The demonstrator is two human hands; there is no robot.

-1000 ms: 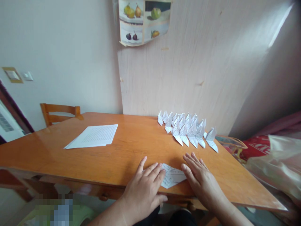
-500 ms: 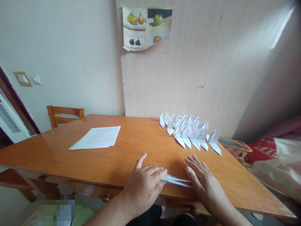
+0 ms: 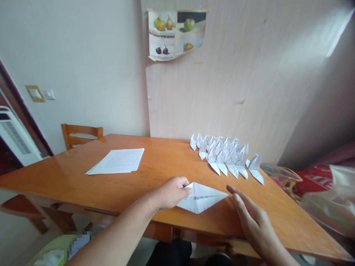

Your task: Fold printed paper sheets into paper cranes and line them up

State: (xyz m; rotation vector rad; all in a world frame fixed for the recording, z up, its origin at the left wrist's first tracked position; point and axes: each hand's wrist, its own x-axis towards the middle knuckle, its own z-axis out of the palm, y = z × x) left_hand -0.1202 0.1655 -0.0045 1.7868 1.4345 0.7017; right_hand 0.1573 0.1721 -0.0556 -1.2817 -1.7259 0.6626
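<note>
A diamond-shaped folded paper (image 3: 203,197) with creases and some print faces up over the front of the table. My left hand (image 3: 174,192) grips its left corner, thumb on top and fingers beneath. Just off the paper's right tip is my right hand (image 3: 249,210), its fingers stretched out and holding nothing. Beyond them, several folded paper figures (image 3: 231,160) with upright points stand in close rows at the back right of the table.
A stack of printed sheets (image 3: 118,161) lies on the left of the wooden table (image 3: 163,155). A chair (image 3: 83,135) is behind its left end. Bags (image 3: 316,184) crowd the right edge, and a wall stands behind.
The paper was narrow and edge-on between both hands; now its diamond face shows. My left hand has changed to a pinch on its left corner, and my right hand has come away from it.
</note>
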